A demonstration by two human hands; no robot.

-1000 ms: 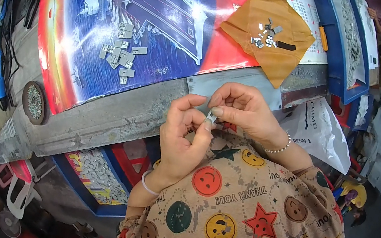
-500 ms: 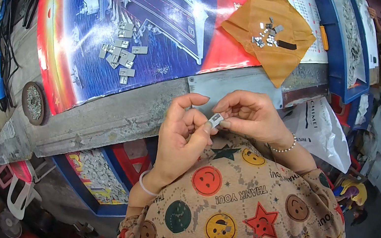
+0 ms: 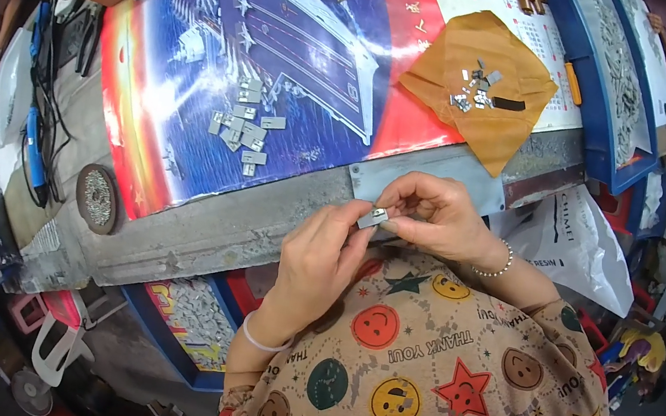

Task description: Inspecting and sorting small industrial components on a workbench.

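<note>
A small grey rectangular part [image 3: 370, 218] with a metal piece at one end is held between both hands at the bench's front edge. My left hand [image 3: 318, 249] pinches its left end between thumb and fingers. At the metal end, my right hand [image 3: 433, 217] grips with thumb and forefinger, other fingers curled. Several similar grey parts [image 3: 253, 136] lie in a loose cluster on the glossy poster [image 3: 316, 149]. Small metal pieces and a black strip [image 3: 508, 104] rest on the brown paper sheet [image 3: 508, 144] to the far right.
A round brown dish of tiny metal pieces [image 3: 97, 199] stands at left, near a blue-handled corded tool [image 3: 35, 148]. Blue trays of small parts flank the bench, one at right [image 3: 625, 176] and one below [image 3: 198, 374]. An orange-handled tool [image 3: 573, 83] lies beside the right tray.
My left hand's fingers have closed in on the grey part, whose angle has changed. Both hands remain together on it. The whole view has shifted, so the bench appears farther right and lower.
</note>
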